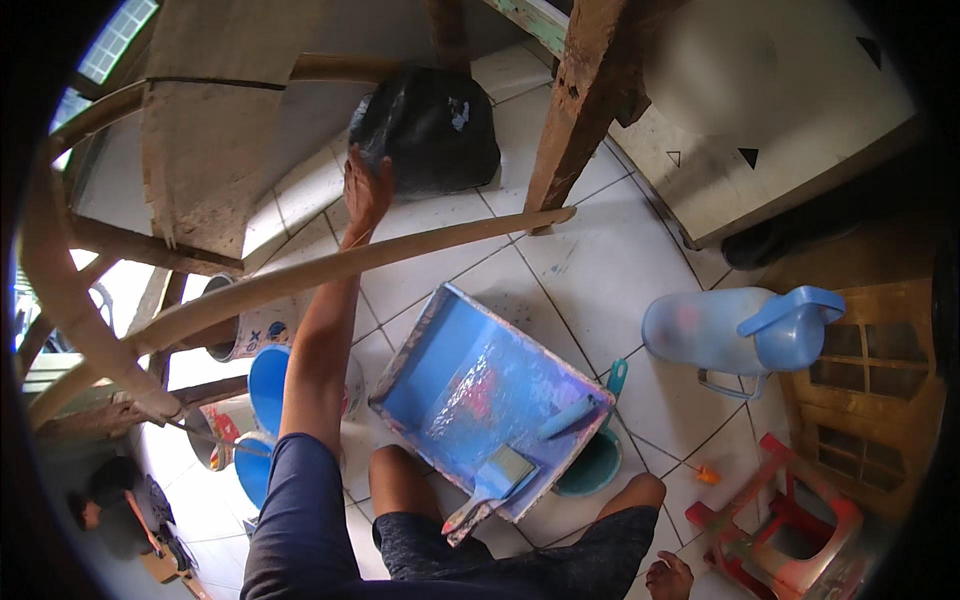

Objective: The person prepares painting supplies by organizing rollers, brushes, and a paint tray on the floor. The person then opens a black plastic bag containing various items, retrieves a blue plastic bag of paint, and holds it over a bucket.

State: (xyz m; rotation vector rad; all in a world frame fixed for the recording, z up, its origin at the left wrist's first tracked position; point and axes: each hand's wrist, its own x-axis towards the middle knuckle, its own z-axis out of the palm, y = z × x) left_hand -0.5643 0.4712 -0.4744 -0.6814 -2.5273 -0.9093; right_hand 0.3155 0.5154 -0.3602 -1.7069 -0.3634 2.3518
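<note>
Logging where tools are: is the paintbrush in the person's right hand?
No, the paintbrush lies on the blue tray, well apart from the right hand.

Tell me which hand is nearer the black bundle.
Left. The left hand is at the lower left edge of the black bundle, overlapping it in view; contact is unclear. The right hand is well away, at the picture's lower edge.

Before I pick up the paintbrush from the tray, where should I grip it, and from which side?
Best by the handle, probably from the near side, your own. The paintbrush lies with its bristles inside the paint tray, while the handle points back toward you and sticks out past the tray's near edge, so it could likely be grasped without touching the paint inside.
</note>
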